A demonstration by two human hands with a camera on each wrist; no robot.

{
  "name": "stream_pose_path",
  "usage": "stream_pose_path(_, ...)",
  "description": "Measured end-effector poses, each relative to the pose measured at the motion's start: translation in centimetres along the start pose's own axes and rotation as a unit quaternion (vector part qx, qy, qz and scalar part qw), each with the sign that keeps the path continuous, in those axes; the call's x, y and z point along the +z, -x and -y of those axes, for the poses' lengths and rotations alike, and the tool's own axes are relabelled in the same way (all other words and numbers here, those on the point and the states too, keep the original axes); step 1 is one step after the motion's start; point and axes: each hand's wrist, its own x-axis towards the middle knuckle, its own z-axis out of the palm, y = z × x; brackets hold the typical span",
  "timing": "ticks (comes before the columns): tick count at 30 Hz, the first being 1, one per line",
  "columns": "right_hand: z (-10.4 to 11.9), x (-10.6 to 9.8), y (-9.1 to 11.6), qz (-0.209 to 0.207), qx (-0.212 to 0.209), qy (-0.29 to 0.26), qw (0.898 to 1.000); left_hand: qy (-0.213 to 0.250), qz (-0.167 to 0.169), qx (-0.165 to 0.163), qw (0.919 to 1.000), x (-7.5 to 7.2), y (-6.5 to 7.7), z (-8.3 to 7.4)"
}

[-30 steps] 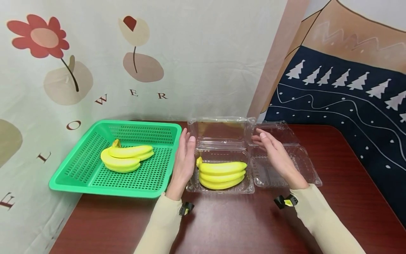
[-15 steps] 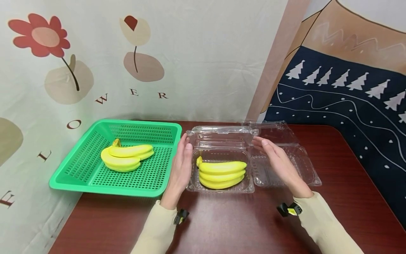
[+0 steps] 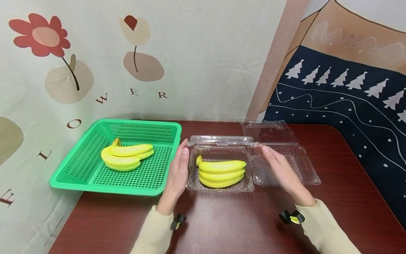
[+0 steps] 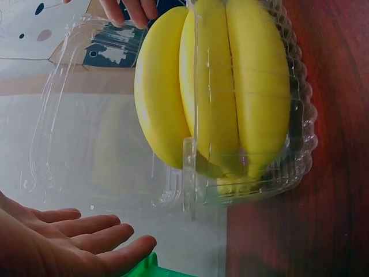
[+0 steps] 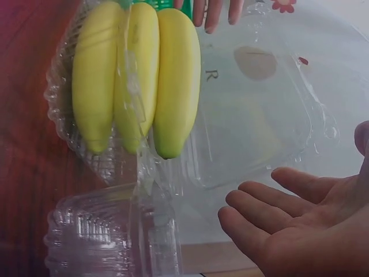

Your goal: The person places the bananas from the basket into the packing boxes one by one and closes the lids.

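A bunch of yellow bananas (image 3: 222, 173) lies in the base of a clear plastic clamshell container (image 3: 219, 190). Its hinged lid (image 3: 221, 140) stands tilted up at the back, leaning forward over the base. My left hand (image 3: 178, 173) is at the lid's left corner, fingers straight and fingertips right at its edge. At the opposite corner is my right hand (image 3: 281, 170), its fingers extended too. Both palms face inward. In the left wrist view the left hand (image 4: 81, 239) shows spread fingers beside the lid; the right wrist view shows the right hand (image 5: 294, 216) likewise.
On the left of the dark red table (image 3: 222, 222) sits a green perforated basket (image 3: 171, 158) with another banana bunch (image 3: 123, 158) inside. A second clear clamshell (image 3: 304, 165) lies unfolded just right of the first. A printed curtain (image 3: 203, 70) hangs behind the table.
The clamshell lid has swung forward, from leaning back to tilting over the base. Both hands have moved toward me with it, keeping to its sides. The bananas have stayed put.
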Motion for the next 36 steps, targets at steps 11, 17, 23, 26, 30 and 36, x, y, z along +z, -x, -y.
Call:
stream_pose_path(11, -0.6, 0.6, 1.5, -0.001, -0.018, 0.022, 1.0, 0.0, 0.012, -0.018, 0.9998, 0.4, 1.3, 0.4)
stream_pose_path(17, -1.2, 1.1, 2.1, -0.013, -0.031, 0.027, 0.999, -0.008, 0.012, -0.024, 0.9996, 0.5, 2.1, 0.8)
stream_pose_path(23, -1.7, 1.4, 2.6, -0.017, -0.034, 0.051, 0.998, -0.019, 0.029, -0.014, 0.9993, 0.2, 2.7, 1.4)
stream_pose_path(26, -1.7, 1.6, 2.8, -0.015, -0.032, 0.061, 0.997, -0.025, 0.044, -0.007, 0.9987, 0.0, 2.9, 1.7)
stream_pose_path(30, -1.9, 1.8, 3.2, -0.01, -0.031, 0.074, 0.997, -0.043, 0.065, 0.009, 0.9969, -0.2, 3.2, 1.9)
stream_pose_path(36, -2.4, 2.2, 3.6, 0.01, -0.035, 0.073, 0.997, -0.065, 0.095, 0.019, 0.9932, -0.8, 3.7, 2.4)
